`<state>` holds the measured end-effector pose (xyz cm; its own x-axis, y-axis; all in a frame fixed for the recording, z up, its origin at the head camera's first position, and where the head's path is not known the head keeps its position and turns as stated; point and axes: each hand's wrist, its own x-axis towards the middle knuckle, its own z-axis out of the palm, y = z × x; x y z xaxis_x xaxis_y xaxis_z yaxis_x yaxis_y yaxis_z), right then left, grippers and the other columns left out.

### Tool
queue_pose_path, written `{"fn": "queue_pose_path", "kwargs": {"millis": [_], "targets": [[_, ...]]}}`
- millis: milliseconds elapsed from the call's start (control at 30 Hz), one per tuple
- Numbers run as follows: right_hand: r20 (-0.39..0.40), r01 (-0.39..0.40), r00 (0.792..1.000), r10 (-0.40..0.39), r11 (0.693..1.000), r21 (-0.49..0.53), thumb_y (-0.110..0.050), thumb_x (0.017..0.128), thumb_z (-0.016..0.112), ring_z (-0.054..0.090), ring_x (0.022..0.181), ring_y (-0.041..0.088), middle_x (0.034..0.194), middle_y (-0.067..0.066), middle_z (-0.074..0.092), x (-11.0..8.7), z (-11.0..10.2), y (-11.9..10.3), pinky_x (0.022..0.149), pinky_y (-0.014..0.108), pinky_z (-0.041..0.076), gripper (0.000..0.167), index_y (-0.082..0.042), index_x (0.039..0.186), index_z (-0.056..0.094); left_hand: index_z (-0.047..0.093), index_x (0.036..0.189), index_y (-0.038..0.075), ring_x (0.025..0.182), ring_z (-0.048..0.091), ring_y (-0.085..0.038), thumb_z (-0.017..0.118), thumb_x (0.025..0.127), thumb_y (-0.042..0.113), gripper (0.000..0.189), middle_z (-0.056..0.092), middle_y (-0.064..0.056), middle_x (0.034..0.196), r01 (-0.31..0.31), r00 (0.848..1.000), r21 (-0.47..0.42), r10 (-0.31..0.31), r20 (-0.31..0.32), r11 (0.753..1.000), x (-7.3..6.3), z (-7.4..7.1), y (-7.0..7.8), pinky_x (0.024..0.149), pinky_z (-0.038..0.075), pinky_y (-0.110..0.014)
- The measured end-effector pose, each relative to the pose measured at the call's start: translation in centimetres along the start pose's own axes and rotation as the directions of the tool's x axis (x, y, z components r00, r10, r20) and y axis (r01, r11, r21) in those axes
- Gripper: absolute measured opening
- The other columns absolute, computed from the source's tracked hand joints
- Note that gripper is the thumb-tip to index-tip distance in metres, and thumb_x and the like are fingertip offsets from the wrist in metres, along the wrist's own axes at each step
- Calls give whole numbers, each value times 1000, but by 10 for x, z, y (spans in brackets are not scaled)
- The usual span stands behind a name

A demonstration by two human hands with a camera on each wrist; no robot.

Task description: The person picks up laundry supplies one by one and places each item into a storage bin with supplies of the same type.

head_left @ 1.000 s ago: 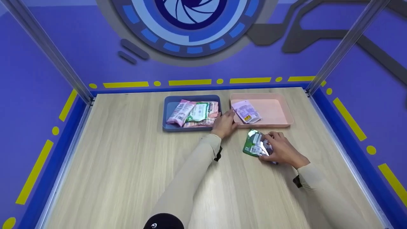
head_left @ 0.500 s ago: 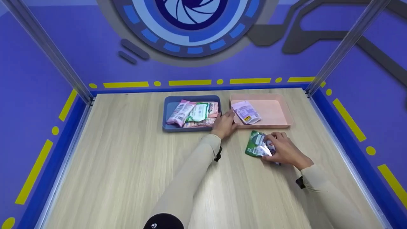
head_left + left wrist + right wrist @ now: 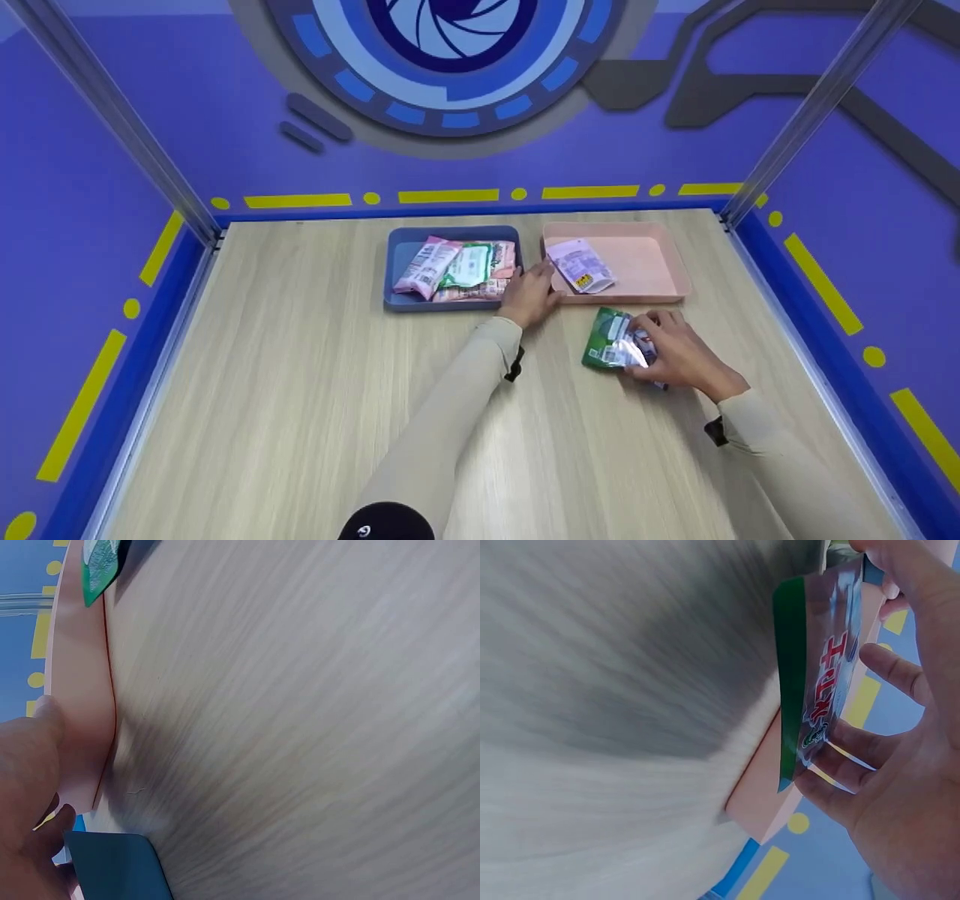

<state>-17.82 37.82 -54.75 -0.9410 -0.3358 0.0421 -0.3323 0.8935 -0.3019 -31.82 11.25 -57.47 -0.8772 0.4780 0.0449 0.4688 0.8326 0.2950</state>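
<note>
My right hand (image 3: 671, 351) pinches a green and silver snack packet (image 3: 611, 339) near the table, in front of the pink tray (image 3: 652, 300). In the right wrist view, thumb and fingers hold the packet (image 3: 821, 675) at its edges, with red lettering across its clear-looking face. My left hand (image 3: 530, 294) rests between the two trays. Its thumb lies on the pink tray's near rim, and its other fingers reach to the right end of the blue tray (image 3: 390, 300). In the left wrist view the thumb touches the pink wall (image 3: 82, 690); the other fingertips are partly hidden.
Several snack packets (image 3: 427, 268) overlap in the blue tray. A lilac packet (image 3: 581, 264) lies at the left side of the pink tray. Both trays stand toward the back of the wooden table (image 3: 315, 390), which blue walls with metal corner posts enclose.
My right hand has shifted slightly right with the green packet, and the packet has turned a little. My left hand stays in place between the trays.
</note>
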Motion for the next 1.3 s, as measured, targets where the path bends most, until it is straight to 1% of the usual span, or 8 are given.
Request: {"fn": "queue_pose_path", "kwargs": {"millis": [233, 400, 567, 667, 900, 1067, 1300], "targets": [[-18, -2, 1000, 2, 1000, -3, -42, 73, 92, 45, 115, 38, 129, 18, 48, 0, -4, 0, 92, 58, 47, 72, -13, 130, 58, 48, 153, 9, 146, 42, -23, 61, 103, 43, 61, 39, -5, 163, 2, 1000, -9, -2, -5, 1000, -1, 0, 0, 123, 27, -50], [-15, -5, 1000, 5, 1000, -6, -42, 74, 92, 43, 120, 38, 135, 18, 47, 1, -8, 0, 96, 62, 46, 78, -13, 137, 56, 47, 153, 9, 146, 43, -23, 61, 103, 43, 63, 39, -6, 163, 4, 1000, -14, -4, -10, 1000, -1, 0, 1, 123, 26, -50], [-32, 16, 999, -16, 1000, 2, -40, 75, 92, 40, 121, 39, 138, 19, 45, 1, -13, -1, 99, 64, 45, 78, -13, 138, 55, 46, 153, 8, 145, 44, -23, 61, 103, 45, 64, 39, -7, 163, 4, 1000, -7, -4, -11, 1000, -1, 0, 1, 123, 27, -50], [-54, 32, 998, -32, 999, -1, -40, 74, 92, 40, 121, 38, 139, 19, 44, 1, -16, -1, 99, 63, 44, 78, -12, 138, 55, 46, 154, 8, 145, 44, -24, 61, 102, 44, 65, 39, -8, 163, 1, 1000, -8, -1, -10, 1000, -1, -1, 1, 123, 27, -51], [-116, 71, 991, -73, 997, -22, -40, 72, 92, 43, 117, 38, 133, 20, 49, 1, -19, -1, 92, 60, 46, 72, -11, 129, 59, 46, 154, 8, 146, 42, -22, 61, 102, 44, 64, 37, -6, 164, 11, 1000, -16, -11, -4, 1000, -1, 0, 0, 124, 25, -50], [-117, 57, 991, -59, 998, -25, -41, 73, 92, 44, 119, 40, 134, 21, 48, 1, -23, -1, 93, 62, 46, 71, -12, 129, 58, 46, 154, 8, 146, 43, -22, 62, 102, 44, 65, 38, -6, 163, 11, 1000, -17, -11, -3, 1000, -1, 0, 0, 124, 26, -50], [-118, 42, 992, -43, 999, -19, -38, 72, 93, 43, 121, 41, 133, 21, 48, 5, -28, -1, 94, 63, 47, 71, -13, 128, 58, 48, 153, 9, 145, 44, -21, 61, 102, 45, 64, 40, -6, 163, 10, 1000, -27, -10, -7, 1000, -1, 1, 0, 123, 26, -49]]}}
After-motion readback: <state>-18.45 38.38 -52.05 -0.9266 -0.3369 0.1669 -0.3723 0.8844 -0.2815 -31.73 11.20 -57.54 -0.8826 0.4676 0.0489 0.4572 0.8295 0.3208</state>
